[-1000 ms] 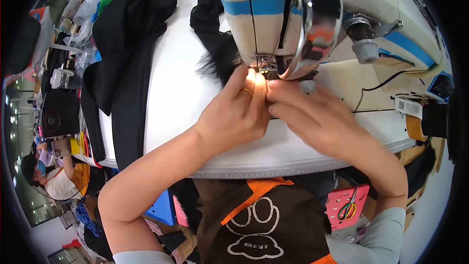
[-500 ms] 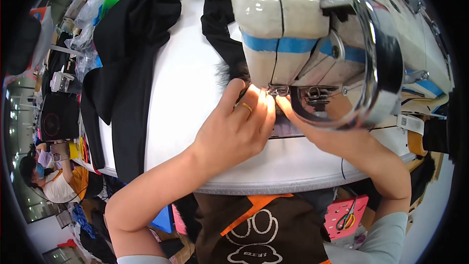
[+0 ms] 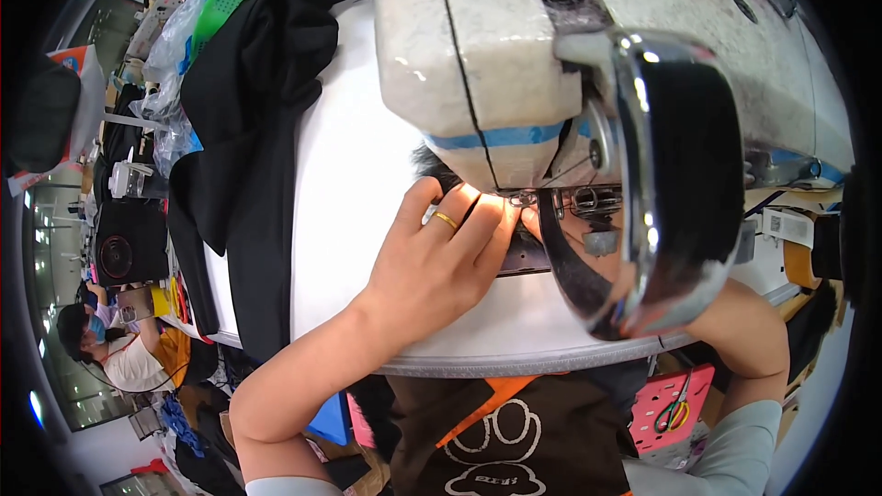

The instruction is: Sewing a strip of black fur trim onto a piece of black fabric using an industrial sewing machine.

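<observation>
A white sewing machine [image 3: 478, 55] with a blue stripe fills the upper right, its lamp lighting the presser foot [image 3: 522, 200]. Just left of the foot, my left hand [image 3: 436, 248], a ring on one finger, has its bent fingers closed on black furry fabric [image 3: 437, 165]. Most of that fabric is hidden by the hand and machine head. My right hand [image 3: 581, 243] reaches to the foot's other side with fingertips drawn together. A shiny curved chrome part [image 3: 684, 156] covers much of it, so what it grips is hidden.
Black cloth [image 3: 262, 147] lies across the white table [image 3: 335, 174] at left and hangs over its edge. A green basket [image 3: 237, 0] stands far left. Scissors [image 3: 675, 415] rest on a pink board [image 3: 648, 418] below the table. Another person [image 3: 129, 363] sits at far left.
My view has shifted, so the machine looks larger and farther left. The chrome part now covers more of my right hand. Both hands stay by the presser foot.
</observation>
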